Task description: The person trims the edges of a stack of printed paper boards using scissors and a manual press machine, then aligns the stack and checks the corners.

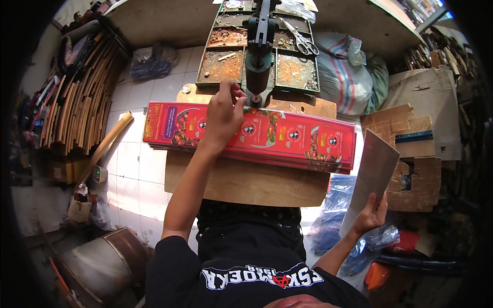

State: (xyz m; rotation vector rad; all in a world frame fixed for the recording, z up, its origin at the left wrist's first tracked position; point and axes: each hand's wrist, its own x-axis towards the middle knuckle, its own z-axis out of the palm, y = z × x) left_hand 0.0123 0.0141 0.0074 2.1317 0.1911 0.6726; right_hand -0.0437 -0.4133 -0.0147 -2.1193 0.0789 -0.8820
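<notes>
A stack of long red printed cardboard sheets (292,134) lies across the wooden work board (246,179) in front of me. Above its left half is my left hand (226,115), fingers curled and pinched together beside the tip of a dark metal press (259,61). Whatever those fingertips hold, if anything, is too small to make out. Off to the right, my right hand (372,213) grips the lower edge of a flat grey-brown panel (373,172), held tilted up beside the stack's right end.
Behind the press sits a divided metal tray (221,64) with small metal bits and scissors (303,42). A striped woven sack (341,77) stands at the right, near cut boards (416,179). Stacked wooden strips (84,92) and a metal drum (105,262) line the left.
</notes>
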